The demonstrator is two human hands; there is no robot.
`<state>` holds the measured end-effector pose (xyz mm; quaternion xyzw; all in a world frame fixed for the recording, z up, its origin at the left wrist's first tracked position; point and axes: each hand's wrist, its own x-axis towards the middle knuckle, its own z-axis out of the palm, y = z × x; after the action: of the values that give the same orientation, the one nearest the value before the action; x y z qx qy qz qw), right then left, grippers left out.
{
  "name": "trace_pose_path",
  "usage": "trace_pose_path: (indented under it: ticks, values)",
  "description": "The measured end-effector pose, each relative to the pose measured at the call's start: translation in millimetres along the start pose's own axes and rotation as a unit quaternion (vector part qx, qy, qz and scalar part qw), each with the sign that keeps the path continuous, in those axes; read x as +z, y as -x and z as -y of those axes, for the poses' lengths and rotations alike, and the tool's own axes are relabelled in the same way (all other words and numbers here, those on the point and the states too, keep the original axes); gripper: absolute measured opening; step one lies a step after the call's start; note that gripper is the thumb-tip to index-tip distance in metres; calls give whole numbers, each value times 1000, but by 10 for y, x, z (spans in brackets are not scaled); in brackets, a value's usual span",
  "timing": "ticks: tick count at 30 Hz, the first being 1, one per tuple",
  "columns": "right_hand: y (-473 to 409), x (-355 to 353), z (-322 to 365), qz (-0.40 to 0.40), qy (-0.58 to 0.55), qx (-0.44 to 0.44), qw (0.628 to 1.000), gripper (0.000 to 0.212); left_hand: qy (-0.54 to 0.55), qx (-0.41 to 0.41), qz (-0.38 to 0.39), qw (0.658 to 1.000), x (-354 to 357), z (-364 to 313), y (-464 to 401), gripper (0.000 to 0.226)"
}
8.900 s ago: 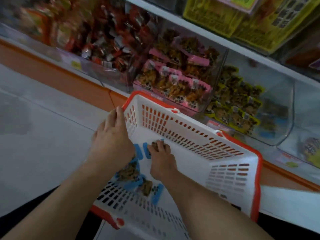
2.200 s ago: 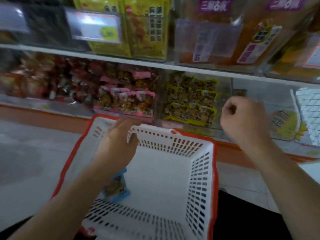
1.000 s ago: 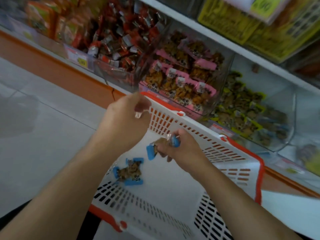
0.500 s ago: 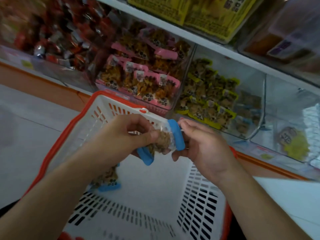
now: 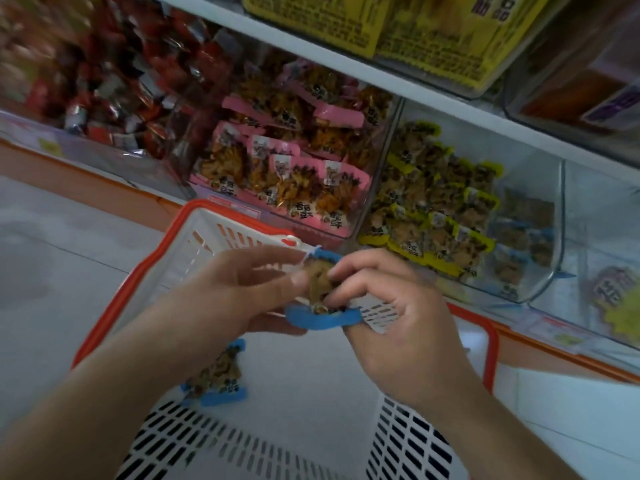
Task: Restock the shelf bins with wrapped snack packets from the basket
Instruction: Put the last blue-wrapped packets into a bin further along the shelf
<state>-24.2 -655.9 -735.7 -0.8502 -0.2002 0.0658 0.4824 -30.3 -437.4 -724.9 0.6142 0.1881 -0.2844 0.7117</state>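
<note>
Blue-edged snack packet, clear-wrapped with brown contents, held above the white basket between both hands. Pinched on its left side by the thumb and fingers of the left hand, with the index finger stretched along the top edge. Gripped on its right side by the curled fingers of the right hand, fingertips pressed against the wrapper's middle. Upper blue strip arched over the top, lower blue strip bowed beneath the fingers.

Second blue-edged packet lying flat on the basket floor, toward the left wall, partly hidden by the left forearm. Basket slotted in its walls and trimmed with an orange-red rim.

Beyond the basket, a row of clear shelf bins. Straight ahead, a bin of pink-edged packets, stacked in rows. Just to its right, a bin of yellow-edged packets, with a smaller group of blue-edged packets in the shelf bin lying at that compartment's right end behind the curved clear front. Farther left, a blurred bin of red-wrapped snacks. Farther right, a clear bin bearing a yellow starburst label, contents hard to make out.

White shelf board above the bins, carrying large yellow bags and a clear tub with a purple label. Pale tiled floor at left, an orange base strip along the foot of the shelving.
</note>
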Motion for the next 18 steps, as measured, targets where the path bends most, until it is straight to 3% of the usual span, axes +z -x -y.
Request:
trace_pose_path:
  ticks: [4, 7, 10, 13, 18]
  values:
    - [24, -54, 5, -5, -97, 60, 993, 53, -86, 68, -38, 993, -55, 32, -8, 45]
    - [1, -72, 2, -54, -192, 100, 975, 37, -85, 99, -52, 990, -28, 18, 6, 49]
    - [-27, -20, 38, -43, -184, 119, 975, 25, -88, 123, -59, 987, 10, 21, -6, 50]
    - [-16, 37, 46, -11, -114, 148, 982, 42, -92, 134, -51, 985, 44, 12, -11, 49]
    - [6, -50, 83, -10, -96, 154, 983, 63, -94, 140, -8, 986, 176, 29, 18, 46]
